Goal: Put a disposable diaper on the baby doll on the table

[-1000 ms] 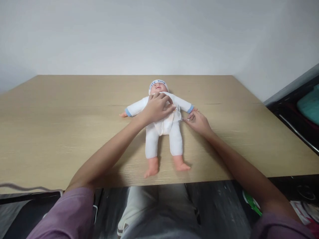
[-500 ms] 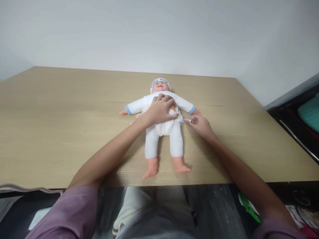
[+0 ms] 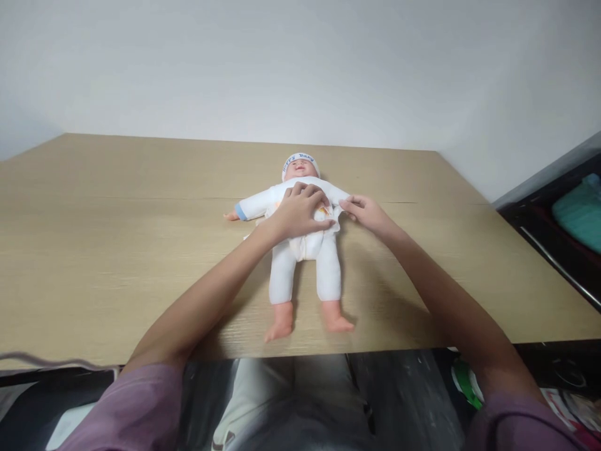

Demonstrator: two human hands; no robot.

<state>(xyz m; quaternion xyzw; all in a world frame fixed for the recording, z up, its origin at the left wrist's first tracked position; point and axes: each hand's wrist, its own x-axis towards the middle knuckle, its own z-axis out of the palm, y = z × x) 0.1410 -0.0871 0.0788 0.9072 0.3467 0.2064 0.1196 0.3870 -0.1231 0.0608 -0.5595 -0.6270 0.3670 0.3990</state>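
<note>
A baby doll (image 3: pixel 282 272) in white clothes and a lettered white cap lies on its back, feet toward me. Around its hips is a white diaper (image 3: pixel 308 247) with an orange print on the front. My left hand (image 3: pixel 300 210) lies over the doll's belly, fingers spread, on the diaper's front panel. At the doll's right-hand side in the picture, my right hand (image 3: pixel 360 212) pinches the side of the diaper between thumb and fingers. The doll's hand on that side is hidden behind my right hand.
The doll rests on a wide wooden table (image 3: pixel 117 250) with a seam across it. Behind stands a pale wall (image 3: pixel 263 69). A teal cloth (image 3: pixel 582 213) is in a dark unit at the right, and a green and white round object (image 3: pixel 464 382) sits below the table edge.
My right hand has moved up and inward, bringing the diaper's side tab toward the doll's waist. My left hand stays on the belly.
</note>
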